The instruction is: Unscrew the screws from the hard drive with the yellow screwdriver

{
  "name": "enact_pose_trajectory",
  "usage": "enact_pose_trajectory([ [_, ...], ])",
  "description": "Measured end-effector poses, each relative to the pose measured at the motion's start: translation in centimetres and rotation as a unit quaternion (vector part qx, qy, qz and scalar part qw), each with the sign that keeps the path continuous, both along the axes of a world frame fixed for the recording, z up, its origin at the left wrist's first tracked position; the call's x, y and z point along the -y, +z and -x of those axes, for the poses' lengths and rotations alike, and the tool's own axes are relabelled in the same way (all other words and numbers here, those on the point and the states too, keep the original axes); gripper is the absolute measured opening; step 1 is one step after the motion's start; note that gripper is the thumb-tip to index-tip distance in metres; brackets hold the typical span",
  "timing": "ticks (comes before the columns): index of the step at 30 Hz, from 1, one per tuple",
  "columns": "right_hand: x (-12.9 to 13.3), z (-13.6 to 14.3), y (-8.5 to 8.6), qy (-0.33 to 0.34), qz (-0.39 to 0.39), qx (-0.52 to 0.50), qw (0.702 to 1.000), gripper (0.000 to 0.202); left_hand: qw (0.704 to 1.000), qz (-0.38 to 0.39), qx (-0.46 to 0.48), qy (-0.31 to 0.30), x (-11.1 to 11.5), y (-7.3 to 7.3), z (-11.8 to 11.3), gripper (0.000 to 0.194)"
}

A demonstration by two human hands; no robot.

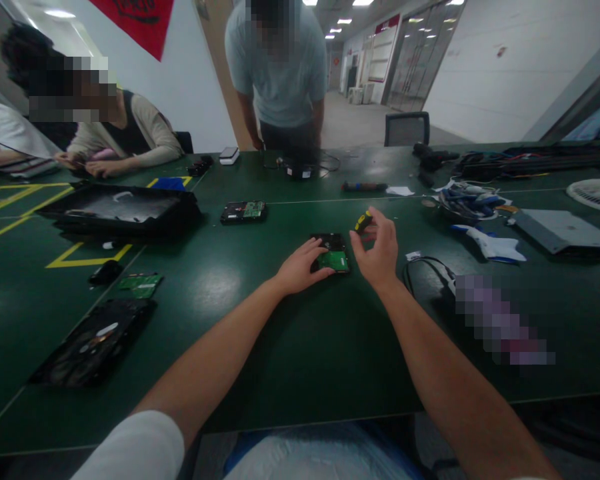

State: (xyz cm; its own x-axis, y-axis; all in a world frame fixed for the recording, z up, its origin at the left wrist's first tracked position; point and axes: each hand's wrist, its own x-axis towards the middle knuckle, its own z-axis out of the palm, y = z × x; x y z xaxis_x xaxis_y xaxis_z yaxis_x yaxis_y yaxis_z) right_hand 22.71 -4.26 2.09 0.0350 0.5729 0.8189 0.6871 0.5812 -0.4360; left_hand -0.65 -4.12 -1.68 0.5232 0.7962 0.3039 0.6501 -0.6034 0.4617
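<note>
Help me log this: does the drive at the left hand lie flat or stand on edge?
The drive lies flat, green board facing up.

Left hand (299,268) lies palm down, fingers (309,250) spread; right hand (381,252) hovers, fingers curled.

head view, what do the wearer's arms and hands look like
The left hand and right hand are both bare, without gloves. The left forearm and right forearm are uncovered too, no watch or bracelet visible. A white sleeve ends above the left forearm.
</note>
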Motion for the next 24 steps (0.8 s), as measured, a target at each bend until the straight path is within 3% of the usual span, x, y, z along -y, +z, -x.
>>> enact_pose_trajectory([
  [24, 0.01, 0.03, -0.09, 0.007, 0.004, 0.006, 1.0, 0.066, 1.0, -0.009, 0.004, -0.004, -0.02, -0.02, -0.07, 0.066],
])
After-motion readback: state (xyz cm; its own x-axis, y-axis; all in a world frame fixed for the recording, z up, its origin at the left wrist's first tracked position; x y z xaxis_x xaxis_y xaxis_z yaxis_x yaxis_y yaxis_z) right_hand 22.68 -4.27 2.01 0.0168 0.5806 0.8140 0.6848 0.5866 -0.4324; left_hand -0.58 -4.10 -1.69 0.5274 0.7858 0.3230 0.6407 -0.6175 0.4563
